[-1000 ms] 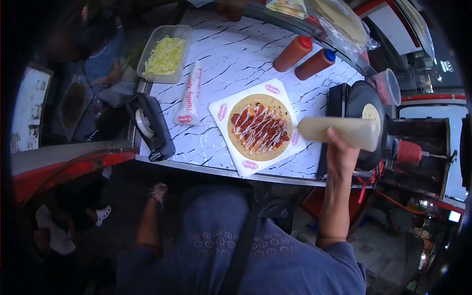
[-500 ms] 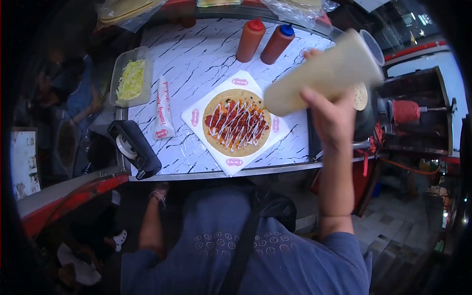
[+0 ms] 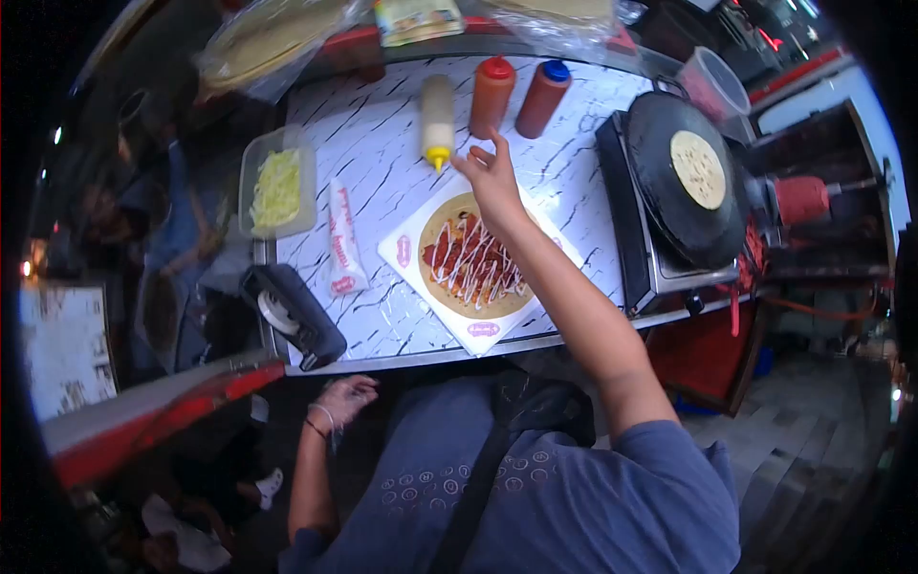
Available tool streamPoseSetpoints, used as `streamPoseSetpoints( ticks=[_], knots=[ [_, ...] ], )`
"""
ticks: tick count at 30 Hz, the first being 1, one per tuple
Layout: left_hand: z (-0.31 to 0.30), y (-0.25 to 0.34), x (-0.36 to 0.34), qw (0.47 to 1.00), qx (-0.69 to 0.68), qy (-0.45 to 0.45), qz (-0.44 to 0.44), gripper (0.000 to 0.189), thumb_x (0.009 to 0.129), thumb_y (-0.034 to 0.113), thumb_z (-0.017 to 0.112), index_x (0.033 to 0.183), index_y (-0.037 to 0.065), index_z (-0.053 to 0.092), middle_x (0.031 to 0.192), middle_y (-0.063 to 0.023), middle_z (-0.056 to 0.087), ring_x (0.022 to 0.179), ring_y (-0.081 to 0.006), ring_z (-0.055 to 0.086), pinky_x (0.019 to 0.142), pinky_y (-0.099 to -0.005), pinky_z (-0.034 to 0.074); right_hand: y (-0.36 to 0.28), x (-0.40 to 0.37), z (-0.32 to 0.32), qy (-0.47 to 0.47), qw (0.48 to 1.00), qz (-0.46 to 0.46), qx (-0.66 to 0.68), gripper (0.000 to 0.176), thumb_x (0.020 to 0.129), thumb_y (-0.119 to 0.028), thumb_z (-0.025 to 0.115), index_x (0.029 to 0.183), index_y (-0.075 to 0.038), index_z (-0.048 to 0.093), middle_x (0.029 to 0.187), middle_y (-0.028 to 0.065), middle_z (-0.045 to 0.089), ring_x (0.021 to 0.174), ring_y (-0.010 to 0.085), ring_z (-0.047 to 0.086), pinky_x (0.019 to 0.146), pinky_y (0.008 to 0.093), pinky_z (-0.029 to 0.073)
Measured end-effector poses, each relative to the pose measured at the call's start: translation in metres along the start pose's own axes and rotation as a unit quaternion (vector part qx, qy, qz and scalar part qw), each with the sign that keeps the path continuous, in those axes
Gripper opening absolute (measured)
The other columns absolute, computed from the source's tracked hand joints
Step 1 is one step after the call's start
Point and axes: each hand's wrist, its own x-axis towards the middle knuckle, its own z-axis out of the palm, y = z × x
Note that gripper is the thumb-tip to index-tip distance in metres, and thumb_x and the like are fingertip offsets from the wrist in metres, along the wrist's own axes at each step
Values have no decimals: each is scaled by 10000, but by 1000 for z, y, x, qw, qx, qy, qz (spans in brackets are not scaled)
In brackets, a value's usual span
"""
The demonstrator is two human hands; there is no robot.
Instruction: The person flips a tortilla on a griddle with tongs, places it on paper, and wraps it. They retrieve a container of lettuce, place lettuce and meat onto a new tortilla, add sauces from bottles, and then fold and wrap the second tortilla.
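My right hand (image 3: 494, 182) is over the far edge of a topped flatbread (image 3: 443, 287), fingers apart and holding nothing. Just left of it, a pale sauce bottle (image 3: 437, 117) with a yellow cap lies on the counter, nozzle towards me. The flatbread carries red and orange filling with white sauce lines and rests on white printed paper (image 3: 406, 253); my right hand and forearm hide part of it. Below the counter's front edge, my left hand (image 3: 342, 402) wears a clear glove, its fingers loosely bent with nothing visible in them.
Red-capped (image 3: 492, 99) and blue-capped (image 3: 543, 100) bottles stand at the back. Shredded lettuce fills a tub (image 3: 277, 191) at left, near a wrapped roll (image 3: 344, 239) and a tape dispenser (image 3: 296, 320). A flatbread (image 3: 698, 170) lies on a round griddle (image 3: 660, 191) at right.
The pale bottle has left my right hand and now lies on the counter. My right hand has moved left and opened. My left hand has come further into view, and the camera view has shifted.
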Motion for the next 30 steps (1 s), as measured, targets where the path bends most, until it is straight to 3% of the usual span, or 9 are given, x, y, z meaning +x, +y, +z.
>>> streamPoseSetpoints(
  ticks=[3, 6, 9, 11, 15, 18, 21, 27, 30],
  knots=[
    [9, 76, -13, 983, -118, -45, 133, 344, 905, 169, 693, 1195, -2, 621, 1029, -64, 680, 866, -127, 635, 759, -266, 520, -32, -73, -58, -76, 995, -54, 37, 725, 876, -19, 661, 1481, -48, 262, 1317, 203, 494, 1245, 280, 523, 997, 372, 467],
    [20, 134, 22, 954, -242, 38, 176, 345, 944, 166, 636, 1235, -14, 596, 926, -90, 703, 733, -116, 647, 664, -236, 520, -66, -120, -143, -63, 990, -121, 22, 602, 885, 5, 652, 1417, -57, 378, 1222, 139, 540, 1132, 216, 592, 917, 335, 511],
    [17, 150, 92, 927, -283, 150, 195, 407, 935, 298, 649, 1217, 6, 615, 699, -10, 624, 529, -77, 555, 475, -210, 427, -115, -143, -245, 100, 884, -265, -371, 284, 849, 13, 652, 1131, -18, 633, 958, 133, 658, 964, 196, 653, 827, 293, 497],
    [10, 154, 125, 943, -260, 187, 91, 398, 939, 310, 635, 1199, 9, 630, 629, 3, 572, 447, -82, 491, 414, -215, 385, -134, -141, -325, 213, 808, -296, -462, 190, 823, -10, 642, 1011, -13, 669, 916, 157, 664, 933, 275, 648, 828, 337, 490],
    [11, 155, 133, 941, -288, 169, 59, 277, 961, 321, 592, 949, 48, 638, 538, 5, 493, 375, -96, 418, 350, -233, 319, -145, -139, -487, 329, 658, -131, -665, 376, 785, -156, 689, 1132, -27, 624, 1137, 188, 622, 1052, 346, 600, 917, 439, 473],
    [15, 174, 121, 928, -336, 155, -49, 228, 972, 289, 575, 880, 83, 607, 570, 13, 507, 379, -86, 416, 335, -223, 310, -130, -124, -548, 251, 679, -28, -689, 536, 741, -183, 728, 1224, -22, 562, 1219, 210, 580, 1131, 372, 566, 973, 443, 460],
    [17, 163, 131, 925, -326, 190, -34, 252, 987, 286, 554, 811, 108, 573, 601, 13, 519, 370, -83, 399, 315, -232, 295, -129, -108, -565, 163, 727, -4, -667, 620, 721, -168, 741, 1280, -20, 518, 1239, 228, 571, 1171, 398, 545, 1007, 440, 448],
    [5, 127, 165, 926, -205, 286, 137, 131, 898, 76, 692, 994, -13, 688, 826, -13, 672, 713, -91, 612, 628, -196, 471, -142, -99, -569, 80, 730, 23, -678, 532, 741, -158, 728, 1220, -13, 548, 1043, 260, 643, 1066, 412, 599, 952, 472, 467],
    [4, 148, 156, 937, 52, 291, 185, 127, 864, 55, 707, 957, -30, 721, 872, -65, 655, 799, -151, 612, 791, -286, 488, -146, -105, -587, 136, 694, -129, -695, 432, 827, -141, 667, 1229, -32, 554, 1040, 233, 639, 997, 413, 600, 890, 472, 473]
  ],
)
